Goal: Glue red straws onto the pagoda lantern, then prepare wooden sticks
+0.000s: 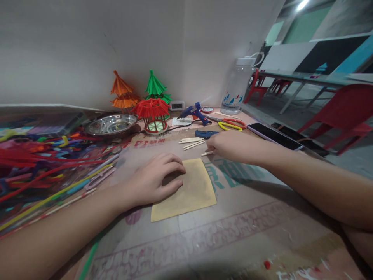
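My left hand (154, 179) rests on the left part of a tan square sheet (192, 190) on the table, its fingers curled loosely over the sheet. My right hand (230, 146) reaches forward past the sheet's far right corner and pinches a short pale wooden stick (206, 153). Just beyond it lie several more wooden sticks (192, 142) and a blue cutter (206, 134).
A heap of coloured pipe cleaners (37, 163) fills the left. Behind stand a metal bowl (111, 125), red (151, 113), orange (122, 93) and green (155, 88) paper pavilions, a blue glue gun (194, 112), scissors (230, 124), a bottle (237, 87) and a phone (274, 136).
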`<state>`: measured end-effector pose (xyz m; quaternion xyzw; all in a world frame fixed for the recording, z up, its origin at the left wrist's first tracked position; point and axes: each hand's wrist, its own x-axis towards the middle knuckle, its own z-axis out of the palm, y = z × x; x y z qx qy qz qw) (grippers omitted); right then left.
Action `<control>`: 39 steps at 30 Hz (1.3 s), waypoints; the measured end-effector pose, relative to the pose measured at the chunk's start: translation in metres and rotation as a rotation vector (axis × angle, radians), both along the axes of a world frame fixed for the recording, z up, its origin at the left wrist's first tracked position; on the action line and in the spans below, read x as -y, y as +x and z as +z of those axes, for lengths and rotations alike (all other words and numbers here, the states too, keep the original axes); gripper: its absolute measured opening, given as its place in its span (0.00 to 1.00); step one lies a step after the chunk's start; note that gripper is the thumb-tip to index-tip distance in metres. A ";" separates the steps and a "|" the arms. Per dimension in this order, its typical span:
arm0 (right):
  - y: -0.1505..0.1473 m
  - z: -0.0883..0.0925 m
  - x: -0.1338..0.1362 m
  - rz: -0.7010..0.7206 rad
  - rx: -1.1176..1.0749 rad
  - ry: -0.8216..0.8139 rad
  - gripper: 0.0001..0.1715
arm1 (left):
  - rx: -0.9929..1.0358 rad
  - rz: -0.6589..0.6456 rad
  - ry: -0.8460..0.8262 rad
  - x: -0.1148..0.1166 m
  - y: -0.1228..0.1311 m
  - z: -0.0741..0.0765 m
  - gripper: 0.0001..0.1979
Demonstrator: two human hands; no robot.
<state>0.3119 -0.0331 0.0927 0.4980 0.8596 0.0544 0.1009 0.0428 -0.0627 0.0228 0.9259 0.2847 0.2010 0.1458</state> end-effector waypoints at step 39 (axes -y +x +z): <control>-0.027 -0.051 0.022 0.453 -0.987 0.064 0.08 | 0.353 0.162 0.272 0.002 -0.001 0.006 0.06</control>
